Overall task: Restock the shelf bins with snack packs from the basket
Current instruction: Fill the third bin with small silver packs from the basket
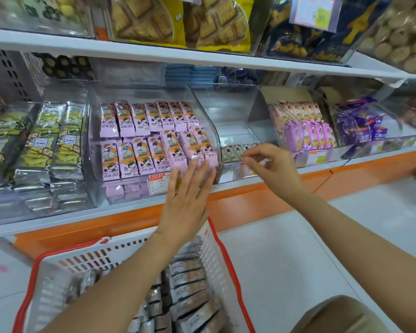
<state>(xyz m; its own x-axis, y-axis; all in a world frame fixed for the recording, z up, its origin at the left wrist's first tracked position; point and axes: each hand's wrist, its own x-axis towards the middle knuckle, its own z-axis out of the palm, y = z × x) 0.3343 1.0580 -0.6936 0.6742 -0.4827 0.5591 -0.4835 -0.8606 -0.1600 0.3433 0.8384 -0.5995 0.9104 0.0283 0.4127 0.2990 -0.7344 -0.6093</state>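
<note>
head view: the left hand (pixel 190 188) lies flat, fingers straight, against the front of the clear bin (pixel 208 116) of pink packs (pixel 151 152). the right hand (pixel 267 164), fingers loosely bent and holding nothing, hovers just right of it before a near-empty bin (pixel 231 109). the basket (pixel 130 248) of snack packs (pixel 190 280) sits below the left forearm.

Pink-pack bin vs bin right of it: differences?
The pink-pack bin is well stocked, two rows; the neighbour bin holds only a few grey packs at its front. The left hand touches the first; the right hand hovers at the second. Both are clear plastic.
</note>
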